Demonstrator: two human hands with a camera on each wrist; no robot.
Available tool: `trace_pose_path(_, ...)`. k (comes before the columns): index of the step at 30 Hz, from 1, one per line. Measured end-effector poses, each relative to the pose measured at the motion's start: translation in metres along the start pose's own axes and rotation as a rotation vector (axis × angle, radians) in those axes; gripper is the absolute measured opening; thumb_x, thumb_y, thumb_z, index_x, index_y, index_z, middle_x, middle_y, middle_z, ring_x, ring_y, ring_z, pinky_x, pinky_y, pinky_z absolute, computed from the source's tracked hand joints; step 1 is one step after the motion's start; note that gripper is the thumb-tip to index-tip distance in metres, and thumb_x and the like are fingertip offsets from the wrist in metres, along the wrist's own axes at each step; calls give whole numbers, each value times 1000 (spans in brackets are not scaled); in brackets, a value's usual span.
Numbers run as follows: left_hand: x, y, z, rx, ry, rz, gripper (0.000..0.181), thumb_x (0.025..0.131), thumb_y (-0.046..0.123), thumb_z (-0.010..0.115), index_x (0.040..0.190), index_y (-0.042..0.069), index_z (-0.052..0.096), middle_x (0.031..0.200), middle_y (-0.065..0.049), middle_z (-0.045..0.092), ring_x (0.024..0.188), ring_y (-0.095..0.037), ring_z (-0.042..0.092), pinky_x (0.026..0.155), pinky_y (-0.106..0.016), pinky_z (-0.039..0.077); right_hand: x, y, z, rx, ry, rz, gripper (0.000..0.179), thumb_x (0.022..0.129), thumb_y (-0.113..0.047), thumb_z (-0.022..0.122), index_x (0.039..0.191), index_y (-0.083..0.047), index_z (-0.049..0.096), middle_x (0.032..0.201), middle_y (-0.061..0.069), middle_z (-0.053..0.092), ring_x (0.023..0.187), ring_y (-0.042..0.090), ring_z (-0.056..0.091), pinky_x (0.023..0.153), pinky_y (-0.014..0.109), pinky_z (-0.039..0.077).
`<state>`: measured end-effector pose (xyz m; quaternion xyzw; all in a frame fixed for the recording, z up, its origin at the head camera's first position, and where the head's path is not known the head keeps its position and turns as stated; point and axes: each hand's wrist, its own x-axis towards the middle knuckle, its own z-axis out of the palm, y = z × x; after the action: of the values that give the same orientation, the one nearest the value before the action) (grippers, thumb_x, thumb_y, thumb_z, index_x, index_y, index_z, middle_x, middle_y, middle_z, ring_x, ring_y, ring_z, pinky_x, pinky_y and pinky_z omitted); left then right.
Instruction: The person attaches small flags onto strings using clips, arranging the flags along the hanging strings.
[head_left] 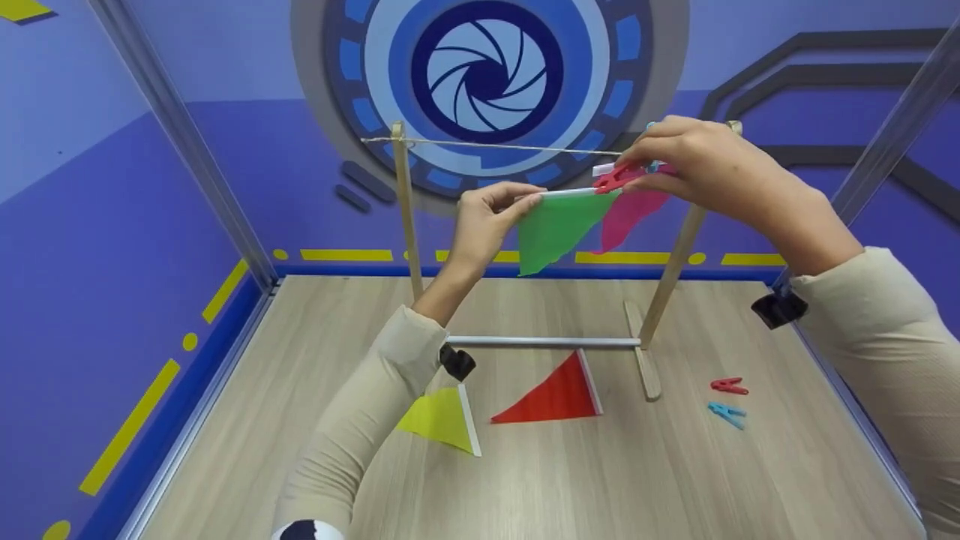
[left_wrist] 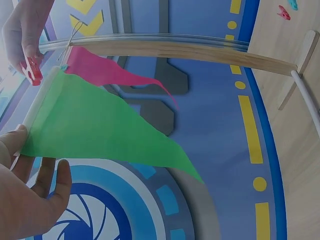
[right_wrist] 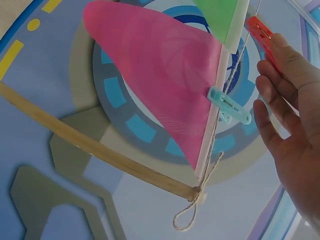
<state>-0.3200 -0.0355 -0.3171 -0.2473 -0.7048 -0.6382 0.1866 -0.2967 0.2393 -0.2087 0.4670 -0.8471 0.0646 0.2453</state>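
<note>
My left hand (head_left: 484, 225) pinches the white top edge of a green triangular flag (head_left: 559, 229), held up just under the string (head_left: 510, 146). Between thumb and fingers, my right hand (head_left: 705, 161) grips a red clothespin (right_wrist: 262, 37). That clothespin is close to the string and the green flag's far end; whether its jaws touch either cannot be told. A pink flag (right_wrist: 160, 65) hangs along the string beside the green one, with a light blue clothespin (right_wrist: 229, 105) at its white edge. In the head view my right hand partly hides the pink flag.
Wooden posts (head_left: 409, 217) joined by a white rod (head_left: 544, 342) carry the string. On the table (head_left: 570, 487) lie a yellow flag (head_left: 442, 420), a red flag (head_left: 559, 394), another red clothespin (head_left: 729, 385) and a blue clothespin (head_left: 727, 414).
</note>
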Motion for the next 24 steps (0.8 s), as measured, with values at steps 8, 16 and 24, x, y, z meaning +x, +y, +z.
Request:
trace_pose_path(8,11,-3,5,13,31,0,16,93,16,75,102,3,79,95,-6,77,82,-13,70,71,-23,53,9,3,-1,-14,4,-5,25,86,-6,79,109,1,75,93,13,70,87,29,63,75,46,57)
trace_pose_path(16,18,-5,9,-32,35,-10,16,94,14,74,104,2,78,100,-7,77,88,-16,72,77,-27,57,14,7,-4,-30,10,15,22,87,-9,80,106,1,76,89,12,69,83,28,61,73,46,57)
trace_pose_path(24,27,-5,15,-54,58,-30,16,94,13,74,104,1,78,99,-7,77,89,-15,72,78,-27,57,20,10,-12,-58,-16,64,19,90,-9,76,106,2,75,93,15,70,84,29,59,73,47,56)
